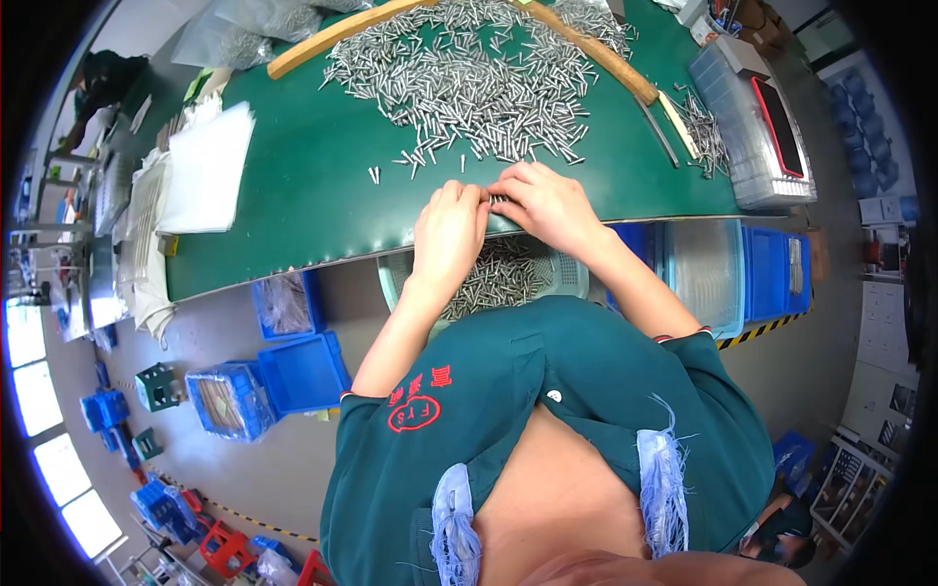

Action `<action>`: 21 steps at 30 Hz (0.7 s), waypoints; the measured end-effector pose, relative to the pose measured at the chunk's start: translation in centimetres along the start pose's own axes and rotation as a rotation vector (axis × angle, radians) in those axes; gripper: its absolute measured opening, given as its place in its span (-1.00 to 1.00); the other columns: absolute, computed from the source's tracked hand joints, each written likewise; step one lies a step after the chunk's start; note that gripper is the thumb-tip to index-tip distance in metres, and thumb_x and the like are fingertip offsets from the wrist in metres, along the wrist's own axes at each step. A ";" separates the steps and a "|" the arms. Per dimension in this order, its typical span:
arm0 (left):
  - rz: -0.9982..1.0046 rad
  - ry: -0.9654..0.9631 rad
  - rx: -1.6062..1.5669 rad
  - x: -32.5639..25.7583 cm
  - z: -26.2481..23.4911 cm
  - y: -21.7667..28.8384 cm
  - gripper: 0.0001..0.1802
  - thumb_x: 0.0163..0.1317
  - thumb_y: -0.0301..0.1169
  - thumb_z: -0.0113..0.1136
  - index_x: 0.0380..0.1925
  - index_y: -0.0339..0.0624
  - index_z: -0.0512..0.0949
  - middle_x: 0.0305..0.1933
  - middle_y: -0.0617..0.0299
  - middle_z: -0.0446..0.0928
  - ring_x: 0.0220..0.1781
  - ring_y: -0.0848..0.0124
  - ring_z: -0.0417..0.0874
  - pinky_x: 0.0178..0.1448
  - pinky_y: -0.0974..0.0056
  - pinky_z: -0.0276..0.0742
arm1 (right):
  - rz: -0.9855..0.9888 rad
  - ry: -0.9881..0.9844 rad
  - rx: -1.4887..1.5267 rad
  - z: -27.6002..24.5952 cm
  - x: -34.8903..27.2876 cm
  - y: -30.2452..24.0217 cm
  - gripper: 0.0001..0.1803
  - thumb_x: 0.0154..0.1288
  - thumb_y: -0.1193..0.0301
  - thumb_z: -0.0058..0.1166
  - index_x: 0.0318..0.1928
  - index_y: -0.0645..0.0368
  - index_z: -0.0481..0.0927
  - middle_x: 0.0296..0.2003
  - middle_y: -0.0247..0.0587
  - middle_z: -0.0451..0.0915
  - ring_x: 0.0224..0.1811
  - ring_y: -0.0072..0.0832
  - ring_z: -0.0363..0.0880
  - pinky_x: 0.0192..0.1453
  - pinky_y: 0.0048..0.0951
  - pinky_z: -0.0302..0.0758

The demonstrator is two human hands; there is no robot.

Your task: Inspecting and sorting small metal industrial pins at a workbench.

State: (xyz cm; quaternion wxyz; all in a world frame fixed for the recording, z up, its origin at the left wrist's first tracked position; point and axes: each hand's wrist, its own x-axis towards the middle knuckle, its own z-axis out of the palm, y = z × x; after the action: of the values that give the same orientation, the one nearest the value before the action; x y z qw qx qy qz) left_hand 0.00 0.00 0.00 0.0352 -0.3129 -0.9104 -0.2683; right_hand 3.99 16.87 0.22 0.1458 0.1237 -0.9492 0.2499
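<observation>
At the near edge of the green table, my left hand [449,227] and my right hand [549,203] meet with fingers curled and tips almost touching. A few small silvery metal pins [498,199] show between the fingertips, pinched from both sides; how many is hidden by the fingers. Just beyond lies a large loose heap of the same metal pins [469,83], with a few strays on the tabletop toward me. Below the table edge, under my wrists, a pale green basket [389,278] holds many more pins.
Wooden bars [596,54] border the heap. On the right stand clear plastic boxes [728,122] with a red-edged phone [779,127] on top. White sheets [207,171] lie at left. Blue bins [303,371] sit on the floor, and another person [107,83] is at far left.
</observation>
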 end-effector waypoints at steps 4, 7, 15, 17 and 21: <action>-0.025 -0.039 -0.050 -2.0 -0.9 0.6 -0.87 0.17 -0.40 0.16 -0.30 -0.17 0.56 -0.35 0.12 0.47 -0.21 0.15 0.54 -0.15 0.12 0.47 | -0.043 -0.052 0.040 -0.2 -1.0 -0.6 -0.80 0.09 0.32 0.22 -0.24 0.02 0.61 -0.28 -0.42 0.51 -0.24 -0.39 0.52 -0.21 -0.34 0.53; -0.012 -0.002 -0.115 -2.9 -0.8 0.6 -0.86 0.19 -0.42 0.15 -0.27 -0.19 0.56 -0.34 0.12 0.49 -0.26 0.18 0.56 -0.18 0.15 0.48 | -0.074 -0.034 0.038 -0.5 -1.1 -0.8 -0.81 0.08 0.31 0.22 -0.25 0.00 0.62 -0.29 -0.44 0.51 -0.26 -0.40 0.52 -0.23 -0.36 0.53; -0.613 -0.567 -1.383 -4.7 0.4 -1.0 -0.62 0.41 -0.27 -0.05 0.01 -0.38 0.47 -0.13 0.09 0.61 -0.13 0.36 0.66 -0.12 0.35 0.60 | -0.111 -0.027 0.023 -0.5 -1.6 -0.7 -0.84 0.09 0.30 0.21 -0.28 -0.04 0.63 -0.30 -0.49 0.53 -0.28 -0.43 0.51 -0.27 -0.39 0.53; -0.774 -0.581 -1.746 -4.7 1.2 -1.2 -0.58 0.43 -0.27 -0.10 0.07 -0.45 0.37 -0.02 -0.04 0.54 0.01 0.24 0.62 0.03 0.23 0.61 | -0.115 -0.046 0.028 -0.5 -1.9 -1.0 -0.84 0.09 0.30 0.21 -0.28 -0.04 0.63 -0.29 -0.49 0.53 -0.28 -0.43 0.51 -0.27 -0.38 0.53; -0.751 -0.580 -1.987 -4.1 2.5 -1.1 -0.65 0.43 -0.31 -0.11 -0.01 -0.43 0.40 0.00 -0.05 0.52 0.03 0.17 0.61 0.07 0.12 0.62 | -0.103 -0.088 0.049 -1.0 -2.6 -1.5 -0.84 0.12 0.31 0.18 -0.26 -0.03 0.63 -0.28 -0.47 0.54 -0.27 -0.42 0.51 -0.26 -0.38 0.54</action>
State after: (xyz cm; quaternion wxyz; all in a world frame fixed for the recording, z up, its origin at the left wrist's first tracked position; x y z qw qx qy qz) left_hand 2.95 -1.73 -3.56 -0.5311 0.0441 -0.2998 -0.7913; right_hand 7.04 16.49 0.82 0.1136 0.1870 -0.9407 0.2593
